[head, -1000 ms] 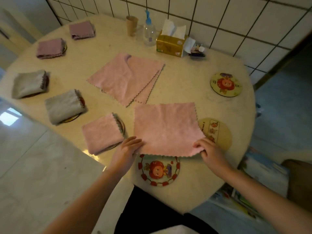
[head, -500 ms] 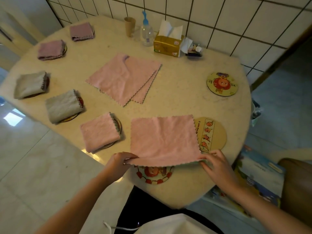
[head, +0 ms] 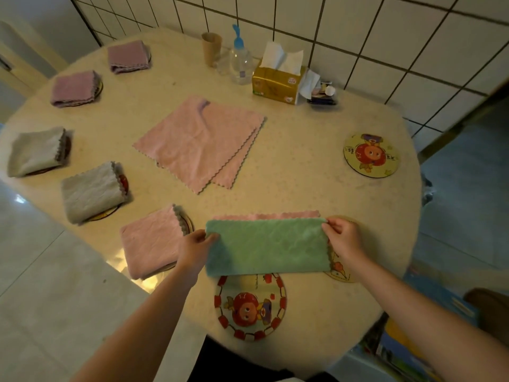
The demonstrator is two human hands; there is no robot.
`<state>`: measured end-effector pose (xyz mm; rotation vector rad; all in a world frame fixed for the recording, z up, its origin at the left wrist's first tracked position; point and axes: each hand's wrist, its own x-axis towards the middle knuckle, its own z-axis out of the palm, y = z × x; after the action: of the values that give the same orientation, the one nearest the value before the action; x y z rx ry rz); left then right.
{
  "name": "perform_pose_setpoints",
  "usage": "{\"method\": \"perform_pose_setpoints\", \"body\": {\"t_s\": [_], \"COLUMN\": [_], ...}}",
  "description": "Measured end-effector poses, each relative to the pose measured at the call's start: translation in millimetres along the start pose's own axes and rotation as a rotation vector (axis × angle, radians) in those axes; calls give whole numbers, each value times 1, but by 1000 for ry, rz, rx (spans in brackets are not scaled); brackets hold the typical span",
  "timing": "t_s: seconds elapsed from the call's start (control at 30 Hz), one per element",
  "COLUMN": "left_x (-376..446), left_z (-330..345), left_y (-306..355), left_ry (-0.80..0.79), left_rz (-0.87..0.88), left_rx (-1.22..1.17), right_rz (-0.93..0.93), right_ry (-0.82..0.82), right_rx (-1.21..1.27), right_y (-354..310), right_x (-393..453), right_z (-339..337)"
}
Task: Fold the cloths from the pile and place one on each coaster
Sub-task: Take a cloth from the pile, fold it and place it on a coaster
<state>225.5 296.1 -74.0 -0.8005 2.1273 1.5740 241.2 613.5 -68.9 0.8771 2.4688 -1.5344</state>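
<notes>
Lower centre of frame: your left hand [head: 196, 245] and right hand [head: 344, 241] each pinch a top corner of the cloth [head: 265, 248], folded over, green side up, a pink edge showing along its far side. It lies on the desk [head: 303, 175], just above the red-bordered coaster [head: 250, 307]. Pile [head: 201, 142] sits mid-frame. Five folded cloths on coasters, left side.
</notes>
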Motion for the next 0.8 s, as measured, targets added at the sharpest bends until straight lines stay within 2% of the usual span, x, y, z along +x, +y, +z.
{"method": "perform_pose_setpoints", "body": {"t_s": [0.8], "left_x": [28], "left_z": [21], "left_y": [13], "left_ry": [145], "left_rz": [-67], "left_rx": [137], "right_rz": [17], "right_ry": [3], "right_rx": [-289], "right_y": [-2], "right_x": [49], "right_z": [17]}}
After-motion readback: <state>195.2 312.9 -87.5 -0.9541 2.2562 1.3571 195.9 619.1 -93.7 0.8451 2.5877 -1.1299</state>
